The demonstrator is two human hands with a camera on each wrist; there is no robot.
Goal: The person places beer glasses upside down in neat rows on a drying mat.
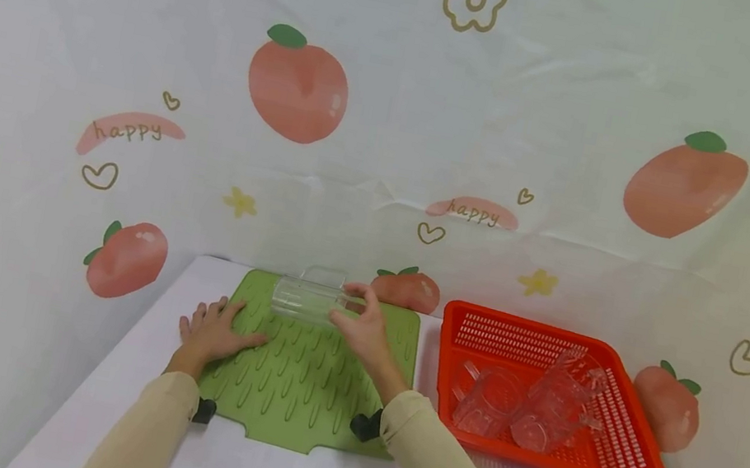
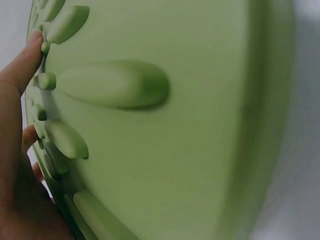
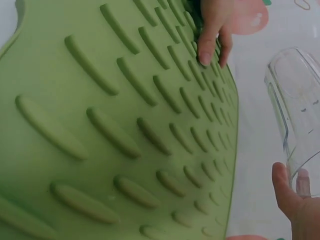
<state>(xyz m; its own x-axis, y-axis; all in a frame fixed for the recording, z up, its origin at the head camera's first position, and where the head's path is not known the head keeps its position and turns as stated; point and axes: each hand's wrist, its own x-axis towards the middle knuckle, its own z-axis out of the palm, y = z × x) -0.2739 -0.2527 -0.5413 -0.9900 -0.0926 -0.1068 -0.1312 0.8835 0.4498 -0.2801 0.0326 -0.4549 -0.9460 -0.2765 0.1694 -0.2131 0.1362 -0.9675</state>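
Observation:
My right hand (image 1: 365,333) grips a clear glass mug (image 1: 304,301) by one end, thumb on the near side and fingers on the far side. The mug lies sideways over the far part of a green drying mat (image 1: 280,428), its handle (image 1: 326,271) pointing toward the backdrop. In the right wrist view the thumb (image 3: 282,192) shows against the mug's clear wall. My left hand (image 1: 214,333) rests on the mat's left edge with its fingers spread. Raised oval ridges (image 2: 120,85) of the mat fill most of the left wrist view.
To the right stands a red perforated basket (image 1: 445,380) with several clear mugs (image 1: 489,400) inside. A white backdrop (image 1: 392,137) printed with fruit and flowers rises behind the white table (image 1: 115,381).

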